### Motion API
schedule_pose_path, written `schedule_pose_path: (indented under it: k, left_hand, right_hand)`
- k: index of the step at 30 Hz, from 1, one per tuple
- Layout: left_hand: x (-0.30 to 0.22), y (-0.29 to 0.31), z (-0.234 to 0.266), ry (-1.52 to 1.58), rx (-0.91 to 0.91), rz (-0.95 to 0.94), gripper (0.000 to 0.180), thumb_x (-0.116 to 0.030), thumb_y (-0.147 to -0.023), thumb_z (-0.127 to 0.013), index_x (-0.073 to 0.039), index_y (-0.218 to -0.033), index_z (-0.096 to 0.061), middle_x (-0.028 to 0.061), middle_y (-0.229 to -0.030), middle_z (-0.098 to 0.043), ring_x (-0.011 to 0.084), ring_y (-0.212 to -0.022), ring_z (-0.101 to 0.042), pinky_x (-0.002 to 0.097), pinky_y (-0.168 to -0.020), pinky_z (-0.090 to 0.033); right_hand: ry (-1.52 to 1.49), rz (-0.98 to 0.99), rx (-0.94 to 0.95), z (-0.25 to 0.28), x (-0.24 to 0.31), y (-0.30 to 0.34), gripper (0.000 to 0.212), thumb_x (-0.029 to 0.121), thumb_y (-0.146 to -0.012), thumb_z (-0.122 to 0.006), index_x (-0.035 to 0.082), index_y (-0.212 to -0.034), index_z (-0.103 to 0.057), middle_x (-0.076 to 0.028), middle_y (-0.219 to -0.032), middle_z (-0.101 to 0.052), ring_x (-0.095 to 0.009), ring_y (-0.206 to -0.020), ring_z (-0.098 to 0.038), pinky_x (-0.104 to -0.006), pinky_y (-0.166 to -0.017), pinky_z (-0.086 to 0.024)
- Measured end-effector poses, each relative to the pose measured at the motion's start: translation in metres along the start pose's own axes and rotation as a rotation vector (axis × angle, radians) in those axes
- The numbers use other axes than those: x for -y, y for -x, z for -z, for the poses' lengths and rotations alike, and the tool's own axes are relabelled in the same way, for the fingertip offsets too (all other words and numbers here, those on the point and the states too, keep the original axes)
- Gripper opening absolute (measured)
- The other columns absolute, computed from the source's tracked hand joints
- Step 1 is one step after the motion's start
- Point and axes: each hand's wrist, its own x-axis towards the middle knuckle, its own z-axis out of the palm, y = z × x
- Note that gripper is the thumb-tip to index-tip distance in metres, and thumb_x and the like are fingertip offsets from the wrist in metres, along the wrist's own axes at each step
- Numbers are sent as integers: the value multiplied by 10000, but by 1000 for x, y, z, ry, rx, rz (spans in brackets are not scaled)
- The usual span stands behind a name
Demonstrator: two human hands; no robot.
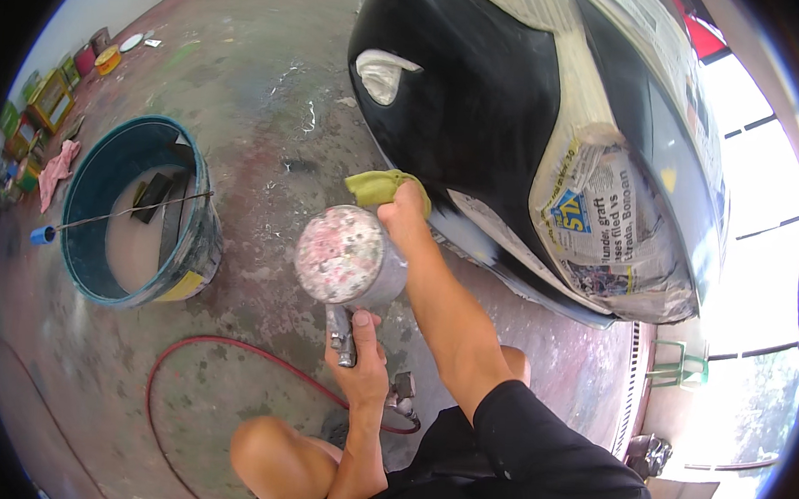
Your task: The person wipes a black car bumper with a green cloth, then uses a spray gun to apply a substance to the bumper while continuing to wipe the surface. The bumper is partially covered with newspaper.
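Note:
My left hand (361, 367) is wrapped round the metal body of a spray gun (341, 337). On top of the gun sits a round paint cup (340, 254), its lid spotted with pink and white paint. Reaching forward past the cup, my right hand (406, 212) grips a yellow-green cloth (376, 187). The cloth lies against the lower edge of a black car bumper (462, 90), or appears to. Masking tape and newspaper (609, 211) cover the lamp area of the car. Most of my right fingers are hidden.
A red air hose (223, 340) loops across the stained floor near my knee. At the left stands a dark teal bucket (75, 232) with cloudy liquid, dark blocks inside and a rod across its rim. Cans (50, 100) and a pink rag (58, 173) line the wall.

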Motion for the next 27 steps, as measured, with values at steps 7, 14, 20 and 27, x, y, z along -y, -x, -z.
schedule_pose_path:
  k: [7,14,20,27]
  left_hand:
    - [-44,-36,4,-66,100,-117,368,-380,-1141,-712,-13,-1163,-693,-7,-862,-635,63,-738,-529,272,-659,-443]
    - [-75,-40,-39,-73,263,-244,364,-347,-1121,-748,-2,-1226,-708,-30,-797,-620,53,-710,-525,274,-625,-440]
    - [-111,-53,-34,-281,317,-335,370,-318,-1070,-805,-10,-1255,-719,49,-845,-708,118,-741,-632,310,-685,-520]
    - [-108,-69,-43,-437,353,-461,422,-275,-970,-878,-32,-1279,-726,173,-1012,-796,357,-892,-796,417,-795,-602]
  right_hand:
    - [290,123,651,13,43,134,573,112,-1003,-767,46,-1537,-571,-83,-1419,-705,-208,-1242,-713,-344,-1071,-564]
    - [1182,1183,549,-30,215,270,765,-36,-947,-662,92,-1684,-499,-206,-1617,-574,-337,-1467,-593,-428,-1241,-452]
    - [1299,1484,453,-60,246,306,664,-41,-888,-700,78,-1540,-661,-222,-1651,-527,-451,-1506,-541,-505,-1260,-431]
    - [2001,2141,106,-106,237,199,788,62,-892,-774,152,-1645,-561,-150,-1777,-395,-425,-1656,-333,-528,-1342,-316]
